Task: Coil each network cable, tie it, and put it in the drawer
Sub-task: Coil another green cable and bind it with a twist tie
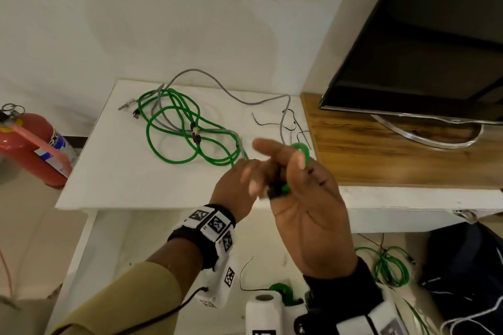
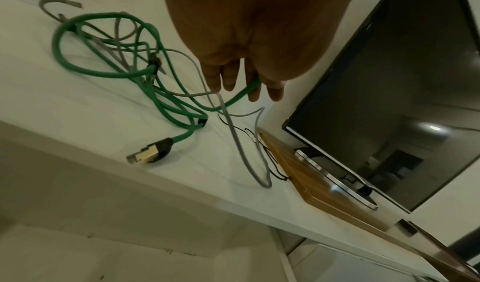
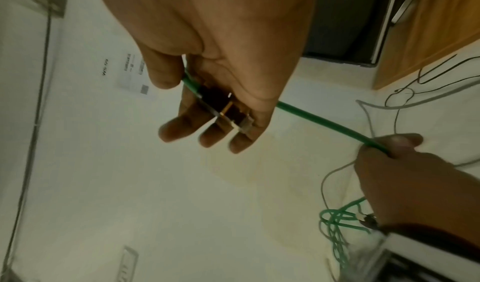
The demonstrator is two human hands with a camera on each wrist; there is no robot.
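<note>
A long green network cable (image 1: pixel 174 117) lies in loose loops on the white table (image 1: pixel 109 171), tangled with a grey cable (image 1: pixel 206 73). Both hands are raised in front of the table. My right hand (image 1: pixel 307 212) faces palm up; its thumb presses the green cable's black-and-gold plug (image 3: pixel 228 109) against the fingers. A green loop shows behind its fingertips. My left hand (image 3: pixel 405 173) pinches the same green cable (image 3: pixel 319 122) a short way along from the plug. In the left wrist view the cable (image 2: pixel 249 89) runs out between the left hand's (image 2: pixel 246 29) fingers. Another green plug (image 2: pixel 153 152) lies near the table edge.
A TV (image 1: pixel 435 35) stands on a wooden board (image 1: pixel 381 158) to the right. Thin black wire ties (image 1: pixel 288 125) lie by the board. A red fire extinguisher (image 1: pixel 27 144) is at the left. Below the table lie a coiled green cable (image 1: pixel 389 266) and a dark bag (image 1: pixel 468 266).
</note>
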